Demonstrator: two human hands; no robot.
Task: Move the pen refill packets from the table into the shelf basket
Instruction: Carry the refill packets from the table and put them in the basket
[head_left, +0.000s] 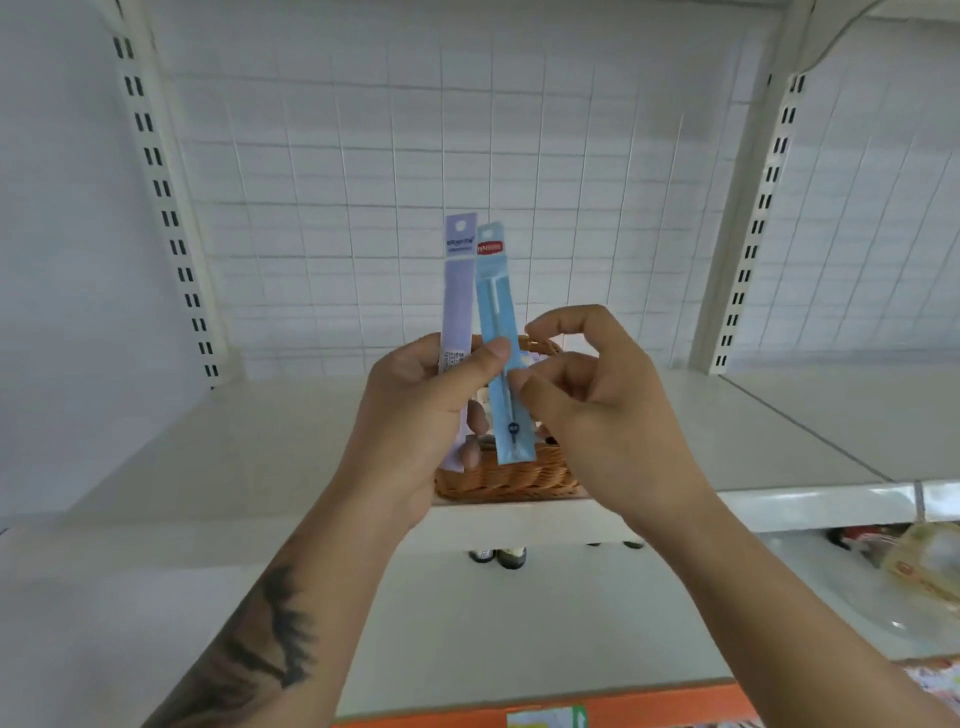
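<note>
Two packets, lilac (459, 291) and blue (501, 343), fan upright in the left hand's (415, 415) grip above the basket (506, 480); the right hand (587, 395) pinches the blue one's edge; a clumsy tug could drop both.

White metal shelving unit throughout. Back panel (467, 156) of white wire grid over a pale wall. Two cream uprights with paired dark slots: left upright (161, 192) leaning inward, right upright (758, 223) likewise. Thin white cable (841, 36) curving across the top right corner. Broad white shelf board (234, 447) with a glossy front edge (810, 506). Orange strip (597, 709) along the bottom. Soft, even light.
</note>
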